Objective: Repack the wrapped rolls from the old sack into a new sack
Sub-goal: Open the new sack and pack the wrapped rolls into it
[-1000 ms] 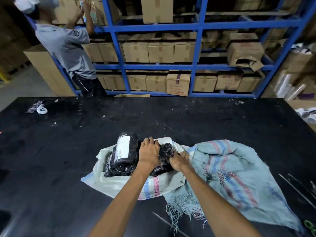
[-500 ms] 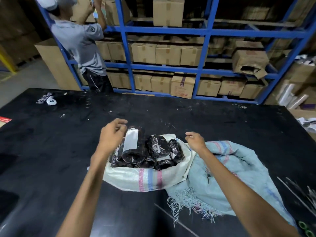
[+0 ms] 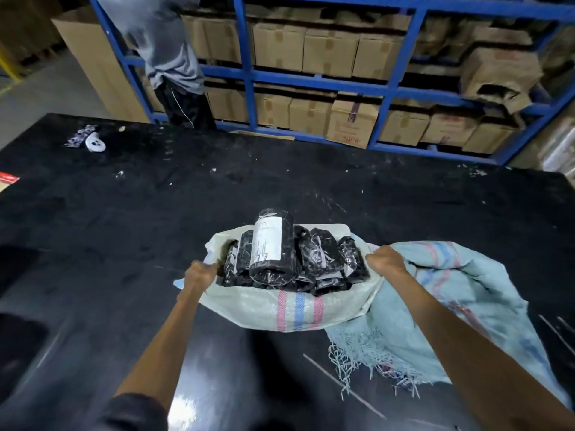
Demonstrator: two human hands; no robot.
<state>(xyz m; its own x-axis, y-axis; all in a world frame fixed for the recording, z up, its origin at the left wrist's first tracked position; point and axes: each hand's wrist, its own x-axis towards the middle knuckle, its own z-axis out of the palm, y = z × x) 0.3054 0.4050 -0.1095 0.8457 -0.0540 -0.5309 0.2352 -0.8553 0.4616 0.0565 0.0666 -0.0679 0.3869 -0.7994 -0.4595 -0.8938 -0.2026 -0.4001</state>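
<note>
My left hand (image 3: 200, 273) and right hand (image 3: 385, 259) gripped the rim of the white sack (image 3: 298, 309). Wrapped rolls (image 3: 273, 244) sat between them.

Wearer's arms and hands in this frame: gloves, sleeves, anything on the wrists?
No gloves: left hand and right hand are bare, no watch or rings visible. A dark sleeve covers the left upper arm at the bottom edge; the right forearm is bare to the frame edge.

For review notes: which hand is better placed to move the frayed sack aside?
Probably right: the right hand grips the full sack beside the frayed sack; the left hand grips its opposite rim.
</note>
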